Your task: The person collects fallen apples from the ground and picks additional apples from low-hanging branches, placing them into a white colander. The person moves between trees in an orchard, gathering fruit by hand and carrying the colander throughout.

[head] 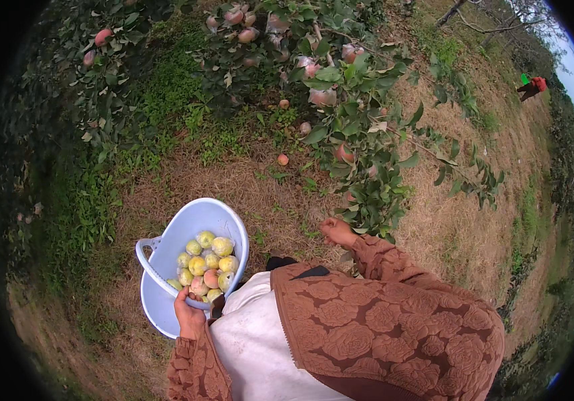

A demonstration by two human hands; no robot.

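My left hand [190,313] grips the near rim of a light blue plastic bucket [216,213] with a loop handle [147,258]. The bucket hangs tilted at my left side. Inside lie several yellow-green apples [222,246] and a few pinkish ones [211,278], some wrapped in clear film. Another pale blue plastic part [159,311] shows below the handle; whether it belongs to the same bucket I cannot tell. My right hand [338,232] is held out with bent fingers beside the low leaves of an apple branch [374,210]. I see nothing in it, but its palm is hidden.
Bagged red apples [322,96] hang on the branches ahead, and a bare red apple [343,153] hangs closer. Fallen apples [283,159] lie on the dry grass [206,175]. A long leafy branch [432,153] reaches rightward. Far right, a person [533,87] in red stands near something bright green.
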